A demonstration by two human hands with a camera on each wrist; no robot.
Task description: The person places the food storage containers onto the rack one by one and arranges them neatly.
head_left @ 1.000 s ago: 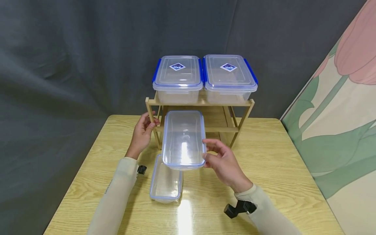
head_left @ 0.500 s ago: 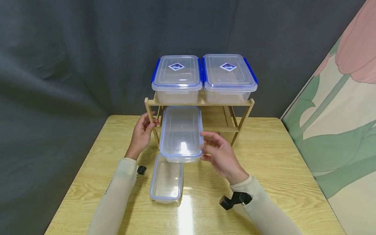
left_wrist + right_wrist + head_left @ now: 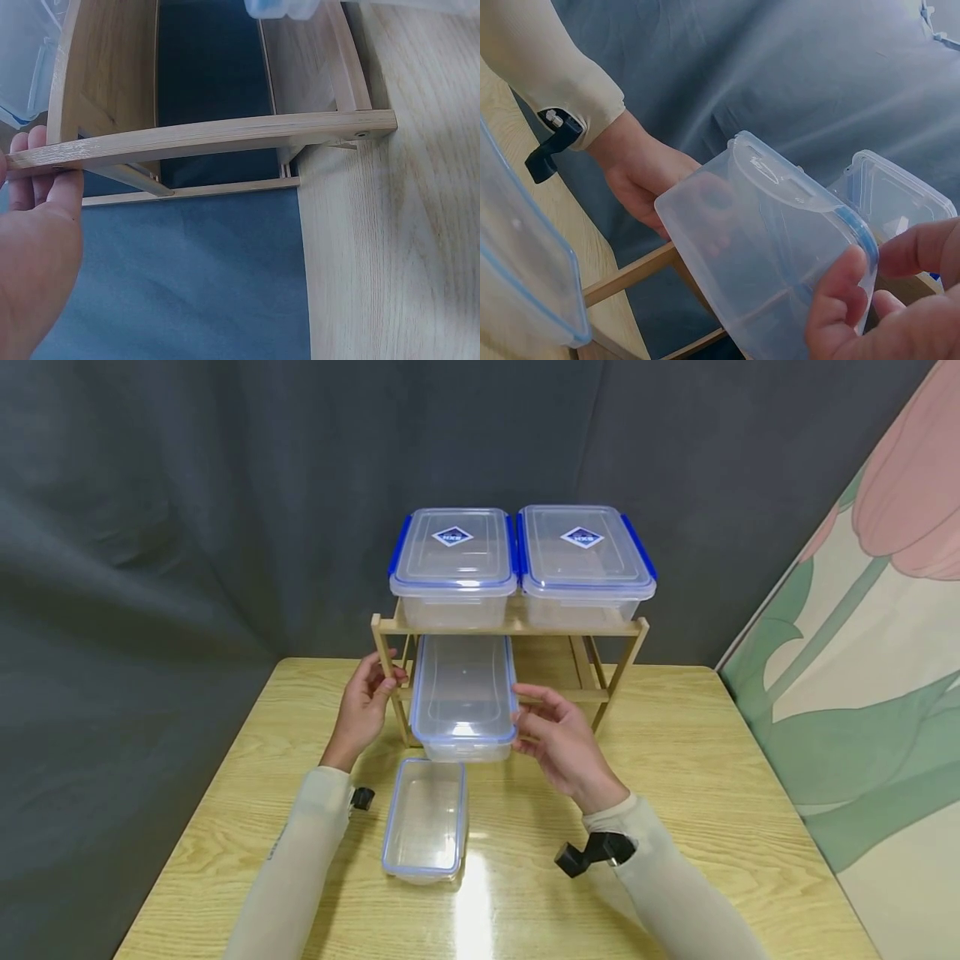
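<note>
Blue edged the clear container (image 3: 463, 693) that my right hand (image 3: 558, 739) was pinching at its right side, thumb and fingers at the rim. Its far end sat under the top shelf of the wooden rack (image 3: 555, 695), in the left half of the middle level, and its near end jutted out past the front rail; I couldn't tell whether its underside touched the shelf. My left hand (image 3: 362, 710) gripped the rack's front left post.

On top stood two larger boxes side by side, the left box (image 3: 453, 556) and the right box (image 3: 587, 552), with deep blue clips along the sides. Each lid bore a blue-and-white diamond label, one on the left (image 3: 453, 537) and one on the right (image 3: 582, 537); the letters looked like HXB, upside down to me, too small to be sure. Tiny dark lettering ran along my left sleeve (image 3: 288, 860), unreadable.

The tabletop (image 3: 697, 777) was pale yellow wood grain, with a bright reflection near me. A smaller blue-rimmed container (image 3: 425, 818) lay on it in front of the rack. Dark grey cloth (image 3: 187, 510) hung behind and to the left; on the right, a cream panel (image 3: 862, 677) showed pink tulips and green leaves.
</note>
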